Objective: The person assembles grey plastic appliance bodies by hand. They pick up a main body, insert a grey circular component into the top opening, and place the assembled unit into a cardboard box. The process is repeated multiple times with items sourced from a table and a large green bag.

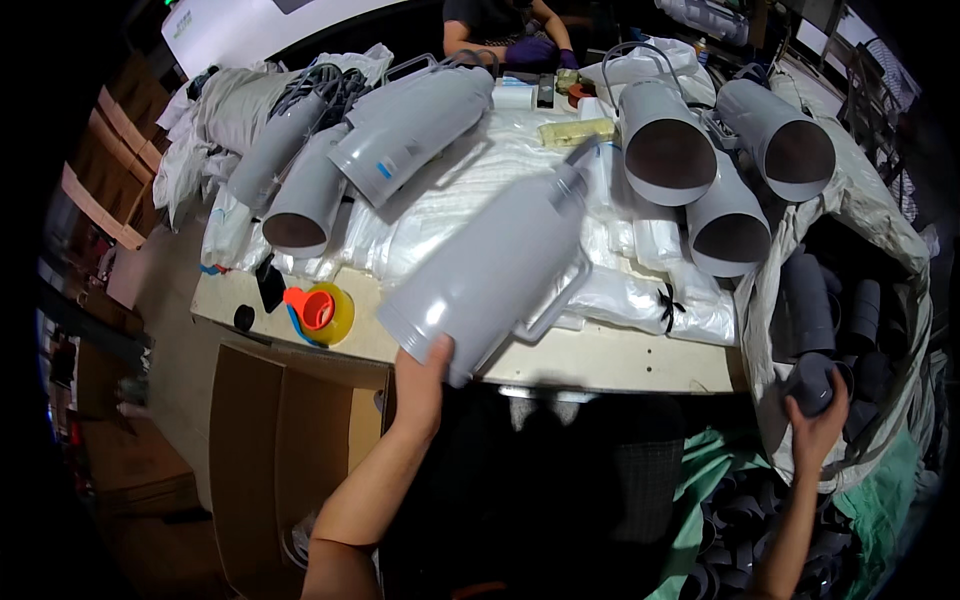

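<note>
My left hand [424,380] grips the wide lower end of a light grey plastic thermos jug shell [485,265]. The shell is held tilted over the table's front edge, its narrow neck pointing up and right and its loop handle toward me. Only the thumb side of that hand shows; the fingers are behind the shell. To the right, my right hand [822,425] closes around a dark grey cup-shaped plastic part [811,382] at the mouth of a white woven sack [755,350]. Similar dark parts [808,295] fill the sack.
Several grey shells lie on plastic-film bundles [420,240], among them one at left [415,135] and one at right [668,140]. A yellow tape roll [335,325] sits at the table's front left, above a cardboard box [245,460]. Across the table is a person with purple gloves [540,52].
</note>
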The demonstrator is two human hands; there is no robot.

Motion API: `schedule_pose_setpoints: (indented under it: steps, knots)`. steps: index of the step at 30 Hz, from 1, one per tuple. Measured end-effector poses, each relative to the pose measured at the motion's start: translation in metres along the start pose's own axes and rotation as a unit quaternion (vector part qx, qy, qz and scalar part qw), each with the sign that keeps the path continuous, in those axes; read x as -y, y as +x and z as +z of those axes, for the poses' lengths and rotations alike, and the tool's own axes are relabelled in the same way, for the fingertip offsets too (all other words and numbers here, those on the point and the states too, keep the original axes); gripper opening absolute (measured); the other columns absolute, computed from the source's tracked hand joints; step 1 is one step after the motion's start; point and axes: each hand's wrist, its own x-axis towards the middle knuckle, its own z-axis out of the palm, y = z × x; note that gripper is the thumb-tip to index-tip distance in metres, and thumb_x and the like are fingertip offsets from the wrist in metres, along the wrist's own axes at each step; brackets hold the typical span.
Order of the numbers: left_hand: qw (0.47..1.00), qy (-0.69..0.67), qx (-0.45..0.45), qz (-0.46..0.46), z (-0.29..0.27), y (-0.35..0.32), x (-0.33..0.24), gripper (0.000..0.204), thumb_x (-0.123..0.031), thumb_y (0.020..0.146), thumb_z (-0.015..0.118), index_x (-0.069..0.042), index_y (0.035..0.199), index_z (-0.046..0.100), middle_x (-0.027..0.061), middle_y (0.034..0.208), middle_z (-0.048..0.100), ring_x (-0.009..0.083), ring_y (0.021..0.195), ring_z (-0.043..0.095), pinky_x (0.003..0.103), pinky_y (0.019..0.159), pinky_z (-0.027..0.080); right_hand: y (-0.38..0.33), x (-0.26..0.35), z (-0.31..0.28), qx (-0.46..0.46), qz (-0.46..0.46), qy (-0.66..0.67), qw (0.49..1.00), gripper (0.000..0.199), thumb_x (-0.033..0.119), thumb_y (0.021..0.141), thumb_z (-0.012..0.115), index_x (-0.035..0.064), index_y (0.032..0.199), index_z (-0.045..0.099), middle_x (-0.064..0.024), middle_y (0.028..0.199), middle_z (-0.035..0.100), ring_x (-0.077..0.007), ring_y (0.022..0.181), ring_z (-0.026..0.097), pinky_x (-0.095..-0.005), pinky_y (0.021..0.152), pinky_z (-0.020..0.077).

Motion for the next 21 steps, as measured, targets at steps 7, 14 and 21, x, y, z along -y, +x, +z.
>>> schedule_pose_setpoints:
  steps: [7, 14, 21]
  knots:
    - [0.984, 0.133, -0.017, 0.117, 0.001, -0.039, -0.025, 0.031, -0.012, 0.097, 0.068, 0.005, 0.123, 0.065, 0.0113, 0.109, 0.071, 0.0179, 0.102, 0.063, 0.033, 0.094, 0.049, -0.163, 0.106, 0.043, 0.103, 0.142, 0.312, 0.934, 0.075, 0.022, 0.063, 0.095, 0.0012, 0.119, 0.049, -0.0177, 0.13, 0.057, -0.0282, 0.114, 0.057, -0.0384, 0.1, 0.0467]
    - [0.951, 0.146, -0.152, 0.226, -0.137, -0.078, -0.066, 0.035, -0.026, 0.1, 0.068, 0.005, 0.117, 0.064, 0.0096, 0.111, 0.07, 0.0156, 0.101, 0.062, 0.031, 0.091, 0.049, -0.135, 0.06, 0.037, 0.208, 0.211, 0.408, 0.864, 0.046, 0.023, 0.085, 0.081, 0.0045, 0.113, 0.05, -0.0077, 0.108, 0.058, -0.0173, 0.103, 0.054, -0.0343, 0.092, 0.0443]
    - [0.986, -0.016, -0.055, 0.159, -0.151, -0.118, -0.08, 0.044, -0.029, 0.103, 0.062, 0.006, 0.128, 0.057, 0.0171, 0.125, 0.065, 0.0252, 0.114, 0.063, 0.04, 0.103, 0.046, -0.025, 0.195, -0.057, 0.013, -0.044, 0.447, 0.893, 0.062, 0.026, 0.085, 0.079, 0.0009, 0.137, 0.056, -0.0179, 0.137, 0.059, -0.0312, 0.127, 0.055, -0.0413, 0.109, 0.0429]
